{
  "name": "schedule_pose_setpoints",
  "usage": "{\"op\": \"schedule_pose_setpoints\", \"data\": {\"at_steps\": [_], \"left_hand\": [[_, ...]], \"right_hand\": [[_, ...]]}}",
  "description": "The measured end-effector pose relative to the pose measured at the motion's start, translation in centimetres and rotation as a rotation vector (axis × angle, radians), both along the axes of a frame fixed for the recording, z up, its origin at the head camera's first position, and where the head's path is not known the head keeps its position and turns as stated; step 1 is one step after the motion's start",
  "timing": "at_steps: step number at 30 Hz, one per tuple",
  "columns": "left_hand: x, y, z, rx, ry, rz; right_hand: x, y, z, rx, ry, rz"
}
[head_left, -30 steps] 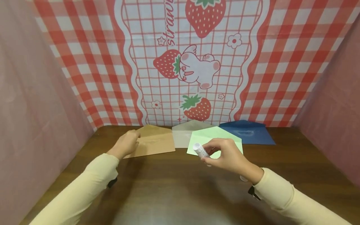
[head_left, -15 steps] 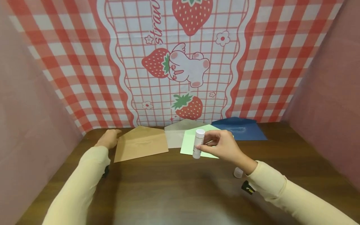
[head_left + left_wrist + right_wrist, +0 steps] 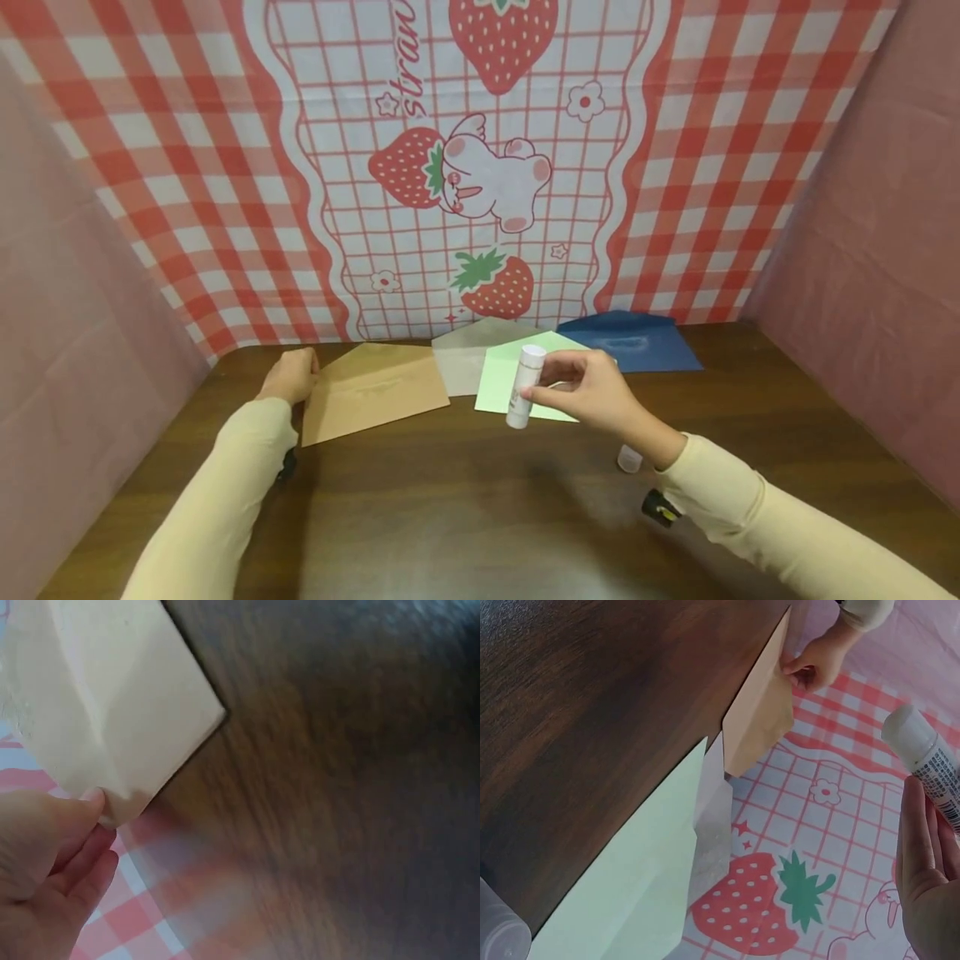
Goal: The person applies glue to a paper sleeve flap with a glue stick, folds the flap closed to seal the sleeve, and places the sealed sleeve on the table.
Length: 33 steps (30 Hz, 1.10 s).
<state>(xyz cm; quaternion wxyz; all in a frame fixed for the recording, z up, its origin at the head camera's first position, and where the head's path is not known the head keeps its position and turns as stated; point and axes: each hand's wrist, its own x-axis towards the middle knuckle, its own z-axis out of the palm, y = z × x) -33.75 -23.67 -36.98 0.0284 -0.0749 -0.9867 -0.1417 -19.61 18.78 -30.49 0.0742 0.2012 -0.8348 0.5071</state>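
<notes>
My left hand (image 3: 291,377) pinches the left corner of a tan envelope (image 3: 375,396), whose pointed flap is open. In the left wrist view, the thumb (image 3: 90,806) lies on top of the paper and the other fingers are below it. A shiny smear shows near the flap's fold. My right hand (image 3: 596,392) holds a white glue stick (image 3: 527,385) between thumb and fingers, slightly tilted, above the table. It overlaps a light green envelope (image 3: 498,375) in the head view. Printed text and a barcode show on the glue stick (image 3: 939,776) in the right wrist view.
A grey envelope (image 3: 459,358) lies partly under the green one, and a blue envelope (image 3: 652,346) with a whitish smear lies to the right. A translucent cap (image 3: 629,458) stands on the wooden table (image 3: 420,500) by my right wrist. A strawberry-print cloth (image 3: 495,192) hangs behind.
My left hand has moved left, off the tan envelope's face to its left corner, and that corner has shifted toward me. The glue stick has turned more upright in my right hand.
</notes>
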Motion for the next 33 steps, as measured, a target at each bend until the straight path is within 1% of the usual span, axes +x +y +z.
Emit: {"op": "schedule_pose_setpoints", "data": {"at_steps": [4,6,10,15,17,18,20,23,27,28,31,33], "left_hand": [[0.3,-0.5,0.2,-0.002,0.001,-0.046],[0.6,-0.9,0.3,0.005,0.019,-0.067],[1.5,-1.7,0.7,0.031,0.065,-0.111],[2.6,-2.3,1.5,0.064,0.131,-0.187],[3.0,-2.5,1.7,0.067,0.139,-0.204],[3.2,-2.5,1.9,0.07,0.131,-0.206],[3.6,-2.1,2.1,0.066,0.121,-0.222],[4.6,-0.8,2.2,0.076,0.111,-0.261],[6.3,1.6,1.7,0.104,0.132,-0.335],[6.8,2.3,1.6,0.114,0.127,-0.351],[8.0,4.2,1.3,0.129,0.119,-0.421],[8.6,5.5,1.2,0.138,0.108,-0.483]], "right_hand": [[0.0,0.1,0.0,-0.018,-0.022,0.004],[0.1,0.1,-0.1,-0.023,-0.027,0.0],[0.1,0.1,-0.3,-0.036,-0.027,0.002],[0.0,0.2,-0.4,-0.049,-0.057,0.011],[0.1,0.2,-0.3,-0.045,-0.067,0.011],[0.1,0.2,-0.3,-0.042,-0.07,0.011],[0.1,0.3,-0.4,-0.048,-0.074,0.012],[0.1,0.2,-0.5,-0.066,-0.074,0.023],[0.2,0.0,-0.9,-0.074,-0.069,0.062],[0.3,0.0,-1.0,-0.073,-0.067,0.076],[0.4,-0.1,-1.1,-0.076,-0.056,0.115],[0.6,-0.2,-1.2,-0.077,-0.052,0.134]]}}
